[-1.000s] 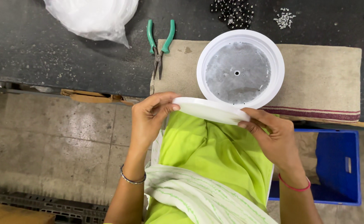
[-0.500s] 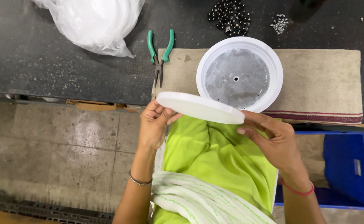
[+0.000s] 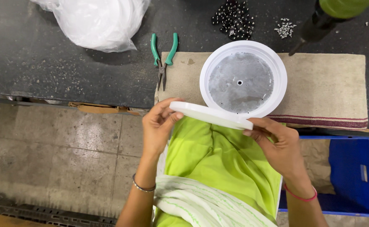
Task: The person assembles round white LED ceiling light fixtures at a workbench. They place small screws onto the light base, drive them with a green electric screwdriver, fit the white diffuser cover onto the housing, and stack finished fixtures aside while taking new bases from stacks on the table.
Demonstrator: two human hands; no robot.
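Both hands gripping the white disc (image 3: 212, 115) by opposite rim edges, left hand (image 3: 158, 126) and right hand (image 3: 277, 145) pinching it edge-on over the lap, just below the round white housing (image 3: 243, 80) on the beige cloth (image 3: 323, 88); looking light, stiff, smooth plastic, so rim is best hold.

White disc (image 3: 212, 115) and white housing (image 3: 243, 80) — green-handled pliers (image 3: 164, 52), blue crate (image 3: 348, 176), beige striped-edge cloth (image 3: 323, 90).

green pliers (image 3: 163, 54) | plastic bag (image 3: 96, 21) | black parts heap (image 3: 233, 19) | screws (image 3: 285, 27) | blue crate (image 3: 352, 176)
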